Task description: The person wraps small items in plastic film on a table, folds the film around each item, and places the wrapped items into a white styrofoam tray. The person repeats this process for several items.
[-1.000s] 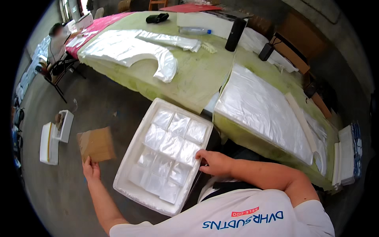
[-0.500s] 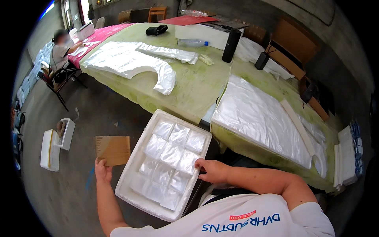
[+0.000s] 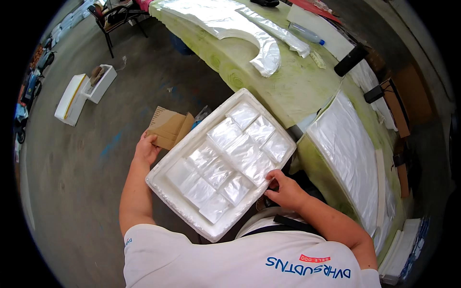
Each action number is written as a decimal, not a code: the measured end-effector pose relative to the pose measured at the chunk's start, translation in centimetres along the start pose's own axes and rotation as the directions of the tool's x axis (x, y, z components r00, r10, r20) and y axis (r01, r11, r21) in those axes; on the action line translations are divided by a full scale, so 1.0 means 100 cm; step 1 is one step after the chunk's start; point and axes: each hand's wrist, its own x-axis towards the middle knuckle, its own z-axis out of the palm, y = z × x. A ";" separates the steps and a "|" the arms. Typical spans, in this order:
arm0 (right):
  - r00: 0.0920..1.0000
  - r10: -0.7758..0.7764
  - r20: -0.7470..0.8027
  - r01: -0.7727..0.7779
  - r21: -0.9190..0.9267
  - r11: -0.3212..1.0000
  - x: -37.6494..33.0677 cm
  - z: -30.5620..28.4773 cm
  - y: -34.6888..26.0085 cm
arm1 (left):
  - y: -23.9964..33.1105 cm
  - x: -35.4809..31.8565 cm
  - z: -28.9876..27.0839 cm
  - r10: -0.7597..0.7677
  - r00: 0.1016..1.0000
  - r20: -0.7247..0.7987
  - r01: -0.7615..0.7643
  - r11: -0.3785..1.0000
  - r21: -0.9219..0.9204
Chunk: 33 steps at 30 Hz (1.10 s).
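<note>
A white foam box [image 3: 180,207] is tilted in front of my body. Stacks of clear plastic bags [image 3: 248,154] lie in rows inside it. My right hand [image 3: 284,190] pinches the box's right rim between thumb and fingers. Off the box's left side, my left hand [image 3: 147,148] is closed on a creased piece of brown cardboard [image 3: 166,128]. One flap of the cardboard bends toward the box. What supports the box from below is hidden.
A green-covered table [image 3: 293,91] carries a sheet of clear film [image 3: 343,139], a curved film piece [image 3: 266,53], a plastic bottle [image 3: 306,33] and a black cylinder [image 3: 351,59]. On the floor at left are foam boxes [image 3: 72,101]; a chair [image 3: 114,21] stands beyond.
My view has turned right and down, so the seated person is out of sight. The cardboard now bends along a crease and sits closer to the box; my right hand stays on the rim.
</note>
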 end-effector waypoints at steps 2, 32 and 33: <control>1.000 0.009 -0.001 -0.009 -0.007 1.000 -0.001 -0.001 -0.001 | -0.001 -0.005 0.007 0.027 0.999 -0.029 -0.026 0.998 0.059; 0.999 0.049 0.019 -0.051 0.072 0.996 -0.003 0.000 0.001 | -0.013 0.011 0.034 -0.297 0.944 0.142 0.164 0.800 0.577; 0.997 0.074 0.027 -0.076 0.100 0.992 -0.004 -0.002 -0.003 | -0.011 0.006 0.038 -0.281 0.950 0.138 0.152 0.800 0.581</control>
